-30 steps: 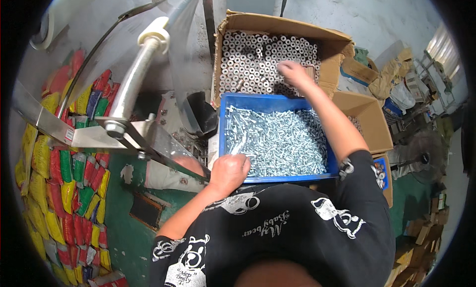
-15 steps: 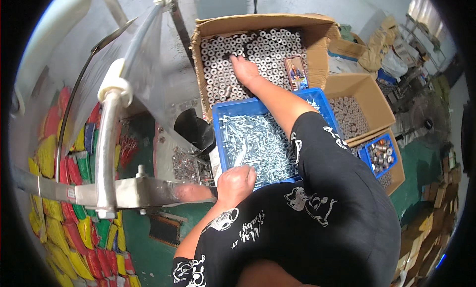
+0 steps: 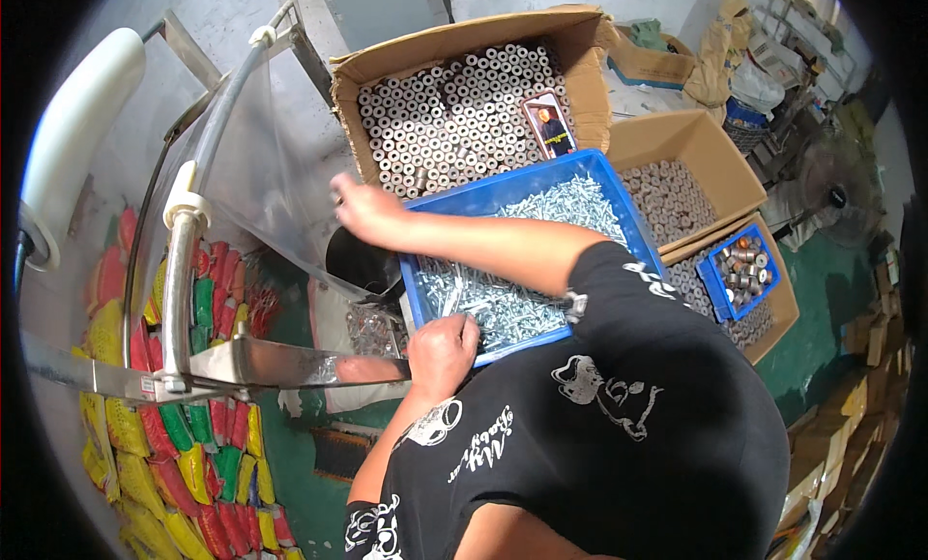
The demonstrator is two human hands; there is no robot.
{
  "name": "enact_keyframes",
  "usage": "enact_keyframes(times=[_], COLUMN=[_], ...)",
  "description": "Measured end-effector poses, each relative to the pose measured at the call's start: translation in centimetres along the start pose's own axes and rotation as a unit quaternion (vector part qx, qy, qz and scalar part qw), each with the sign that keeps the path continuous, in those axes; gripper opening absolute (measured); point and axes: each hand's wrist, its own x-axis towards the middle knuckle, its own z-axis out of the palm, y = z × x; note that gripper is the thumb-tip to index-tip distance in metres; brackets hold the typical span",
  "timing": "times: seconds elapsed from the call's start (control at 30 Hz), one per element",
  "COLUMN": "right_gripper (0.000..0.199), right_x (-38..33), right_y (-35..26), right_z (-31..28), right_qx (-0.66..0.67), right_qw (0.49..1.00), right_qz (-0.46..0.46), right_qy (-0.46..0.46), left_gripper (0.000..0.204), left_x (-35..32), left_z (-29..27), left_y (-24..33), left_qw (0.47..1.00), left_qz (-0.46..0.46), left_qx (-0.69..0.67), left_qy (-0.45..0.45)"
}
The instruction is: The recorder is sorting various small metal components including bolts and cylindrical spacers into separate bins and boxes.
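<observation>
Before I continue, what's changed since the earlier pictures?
The right hand has left the carton, moving left and nearer the body, to beside the black bin; blur hides whether it holds anything. The left hand stays at the near-left corner of the tray.

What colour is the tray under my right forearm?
The tray is blue, best seen in the head view.
</observation>
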Motion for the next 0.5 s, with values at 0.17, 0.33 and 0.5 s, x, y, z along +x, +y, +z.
enact_keyframes(times=[0.17,0.33,0.5], right_gripper=[0.037,0.04,0.037], right_x=[-0.4,-7.7,-16.5], right_y=[1.1,5.5,12.1], right_z=[3.7,-5.4,-19.2], right_qx=[-0.041,-0.041,-0.346], right_qw=[0.99,0.974,0.877], right_qz=[0.041,-0.197,-0.046], right_qy=[-0.132,-0.102,-0.33], left_gripper=[0.028,0.028,0.028], left_x=[0.2,-0.4,-0.8], left_z=[0.5,0.6,0.3], left_y=[-0.1,0.0,0.5], left_qw=[0.999,0.999,0.997], left_qz=[0.013,-0.003,-0.016], left_qx=[0.036,0.04,0.051], left_qy=[0.0,0.021,0.047])
